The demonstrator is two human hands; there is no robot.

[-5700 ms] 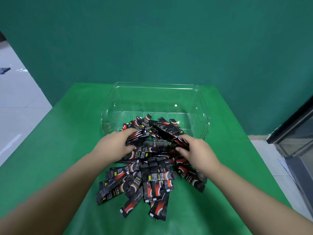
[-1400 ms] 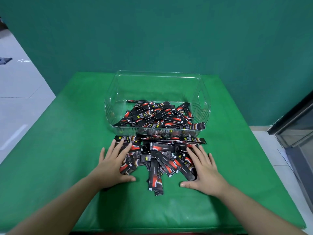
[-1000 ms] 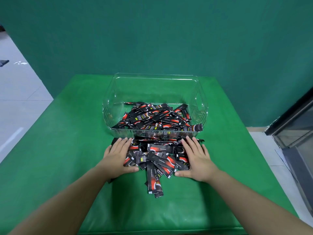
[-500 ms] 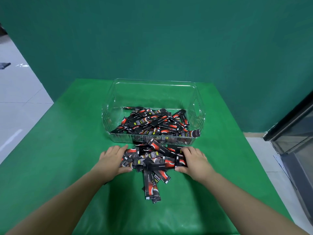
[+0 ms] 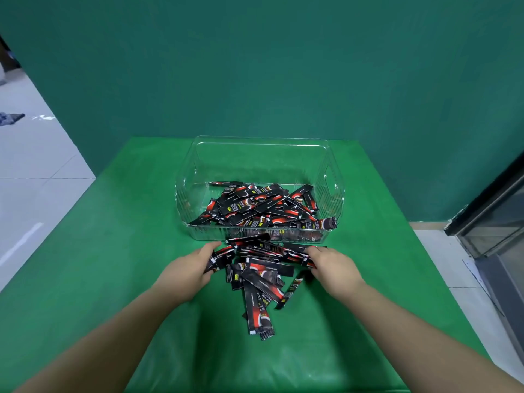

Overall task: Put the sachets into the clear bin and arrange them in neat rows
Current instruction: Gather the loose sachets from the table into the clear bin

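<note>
A clear plastic bin [image 5: 334, 177] stands on the green table, with a loose jumble of black-and-red sachets [image 5: 261, 207] lying in its near half. More sachets form a pile [image 5: 262, 268] on the table just in front of the bin. My left hand [image 5: 190, 269] grips the pile's left end, fingers curled round sachets. My right hand [image 5: 333, 268] grips the right end the same way. Several sachets [image 5: 258, 313] trail loose toward me below the gathered bunch.
The green-covered table [image 5: 113, 251] spreads wide on both sides of the bin. A dark green wall rises behind. A dark glass-fronted cabinet [image 5: 499, 222] stands at the right, and pale tiled floor lies to the left.
Both hands went from lying flat on the pile to closing in and curling round its ends, bunching the sachets together. The bin holds far more sachets than 5.7 s ago.
</note>
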